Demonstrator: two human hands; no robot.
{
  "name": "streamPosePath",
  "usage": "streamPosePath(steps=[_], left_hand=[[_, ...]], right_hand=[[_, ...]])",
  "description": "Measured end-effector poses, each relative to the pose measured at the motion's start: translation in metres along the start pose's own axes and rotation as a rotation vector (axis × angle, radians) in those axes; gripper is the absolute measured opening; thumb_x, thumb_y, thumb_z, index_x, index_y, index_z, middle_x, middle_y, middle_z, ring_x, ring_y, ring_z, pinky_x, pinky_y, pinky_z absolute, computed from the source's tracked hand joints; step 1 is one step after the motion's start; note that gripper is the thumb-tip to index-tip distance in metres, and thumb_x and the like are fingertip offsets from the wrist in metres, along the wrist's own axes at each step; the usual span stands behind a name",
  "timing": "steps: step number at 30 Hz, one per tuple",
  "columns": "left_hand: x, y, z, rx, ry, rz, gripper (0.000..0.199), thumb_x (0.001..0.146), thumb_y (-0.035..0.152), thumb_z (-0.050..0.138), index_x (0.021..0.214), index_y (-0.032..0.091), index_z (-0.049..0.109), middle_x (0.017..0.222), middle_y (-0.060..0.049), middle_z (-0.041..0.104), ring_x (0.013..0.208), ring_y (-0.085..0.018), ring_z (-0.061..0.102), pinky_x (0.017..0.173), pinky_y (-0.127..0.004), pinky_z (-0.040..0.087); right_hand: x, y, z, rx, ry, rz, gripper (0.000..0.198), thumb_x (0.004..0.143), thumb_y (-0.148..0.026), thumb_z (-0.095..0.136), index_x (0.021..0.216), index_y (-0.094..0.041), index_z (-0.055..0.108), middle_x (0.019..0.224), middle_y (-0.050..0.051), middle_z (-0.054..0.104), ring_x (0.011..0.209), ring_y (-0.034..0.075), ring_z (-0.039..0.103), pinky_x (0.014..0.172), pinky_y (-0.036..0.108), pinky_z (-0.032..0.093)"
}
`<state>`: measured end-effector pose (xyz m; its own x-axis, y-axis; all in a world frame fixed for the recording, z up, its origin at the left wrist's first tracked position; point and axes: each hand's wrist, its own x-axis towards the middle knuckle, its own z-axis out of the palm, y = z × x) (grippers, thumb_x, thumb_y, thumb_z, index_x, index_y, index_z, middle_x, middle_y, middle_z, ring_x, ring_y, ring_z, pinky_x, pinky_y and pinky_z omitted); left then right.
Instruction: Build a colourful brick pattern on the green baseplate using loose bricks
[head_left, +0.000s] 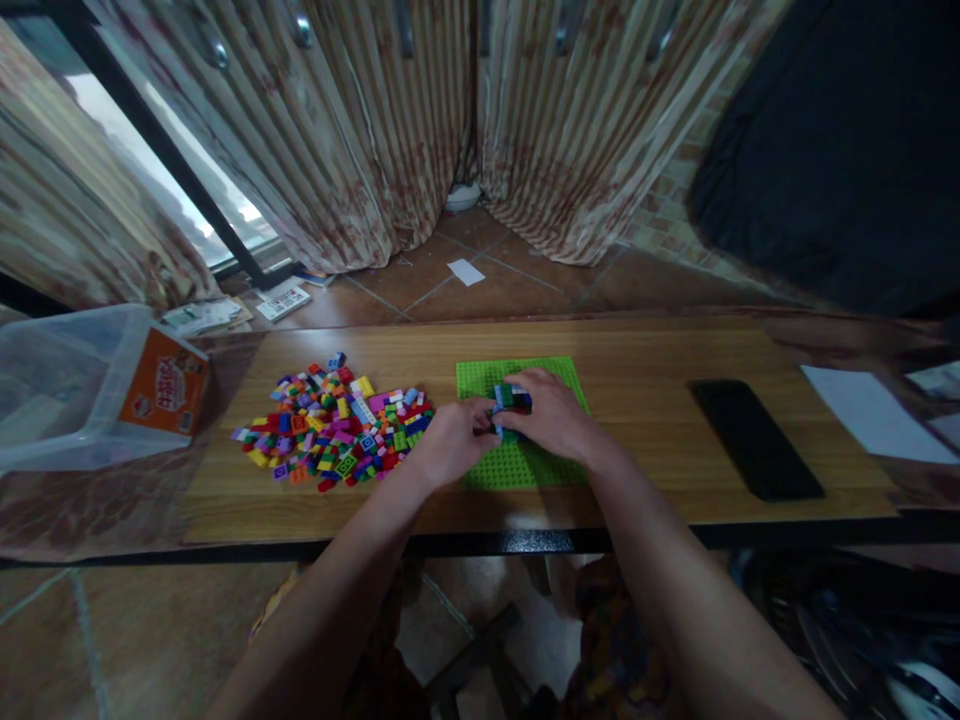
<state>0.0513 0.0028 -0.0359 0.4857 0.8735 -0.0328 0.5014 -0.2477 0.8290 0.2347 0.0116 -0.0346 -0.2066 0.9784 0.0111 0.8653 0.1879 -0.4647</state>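
Note:
A green studded baseplate (480, 473) lies on the table in front of me. Over its middle is a small build of toy building bricks (507, 396), with dark blue, green and light blue parts showing. My right hand (551, 412) curls round it from the right, fingers at its far side and thumb at the near side. From the left, my left hand (459, 438) pinches at its near left side, beside a light blue part. My fingers hide much of the build, and I cannot tell whether it is fixed to the baseplate.
Left of the baseplate spreads a pile of loose colourful bricks (341, 425). A clear plastic box (75, 390) with an orange label stands at the far left. On the right lie a black phone (756, 440) and a white sheet of paper (874, 412). The wooden table (637, 370) has a dark front edge.

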Motion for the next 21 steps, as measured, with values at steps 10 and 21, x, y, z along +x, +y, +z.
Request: streamPosePath(steps=[10,21], left_hand=[[0.000,-0.003,0.001,-0.057,-0.011,0.010,0.026,0.073,0.011,0.064,0.098,0.016,0.067,0.084,-0.002,0.072,0.079,-0.017,0.068,0.076,-0.028,0.055],[0.006,-0.023,0.000,-0.259,-0.093,-0.003,0.027,0.080,0.017,0.060,0.106,0.013,0.066,0.088,-0.004,0.072,0.080,-0.017,0.066,0.077,-0.029,0.053]], right_hand=[[0.002,0.002,0.001,0.035,-0.017,0.012,0.051,0.076,-0.044,0.072,0.120,-0.021,0.062,0.122,0.013,0.059,0.118,0.031,0.054,0.096,0.049,0.045],[0.003,-0.001,-0.001,0.036,-0.029,0.040,0.053,0.074,-0.046,0.074,0.119,-0.021,0.063,0.121,0.011,0.058,0.117,0.031,0.053,0.097,0.047,0.044]])
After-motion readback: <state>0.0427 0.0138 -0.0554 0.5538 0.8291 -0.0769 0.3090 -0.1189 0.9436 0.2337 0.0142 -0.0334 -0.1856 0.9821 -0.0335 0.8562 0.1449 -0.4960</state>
